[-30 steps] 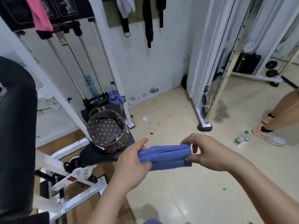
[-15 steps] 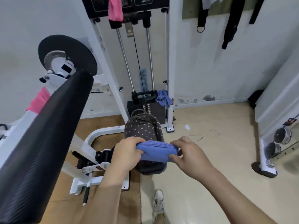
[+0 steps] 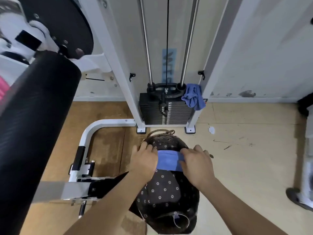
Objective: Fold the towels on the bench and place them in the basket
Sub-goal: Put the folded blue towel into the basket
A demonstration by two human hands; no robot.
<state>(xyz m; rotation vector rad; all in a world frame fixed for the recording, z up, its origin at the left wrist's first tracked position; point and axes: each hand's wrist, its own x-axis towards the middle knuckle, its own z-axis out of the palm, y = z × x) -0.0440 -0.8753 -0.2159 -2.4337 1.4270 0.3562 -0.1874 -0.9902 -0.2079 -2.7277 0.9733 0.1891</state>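
A folded blue towel [image 3: 169,161] lies inside the far half of the wicker basket [image 3: 165,189], which has a dark flower-print lining. My left hand [image 3: 144,160] grips the towel's left end and my right hand [image 3: 196,164] grips its right end, both down in the basket. A second blue towel [image 3: 193,96] hangs crumpled on the weight stack. A pink cloth [image 3: 3,89] shows at the far left edge behind the black bench pad [image 3: 33,126].
The weight stack [image 3: 165,110] with its steel guide rods stands against the wall just beyond the basket. A white machine frame [image 3: 89,138] curves along the floor at the left. A person's shoe [image 3: 298,197] is at the right edge.
I have turned left toward the basket and leaned over it. Both hands carried the folded blue towel from mid-air down into the basket.
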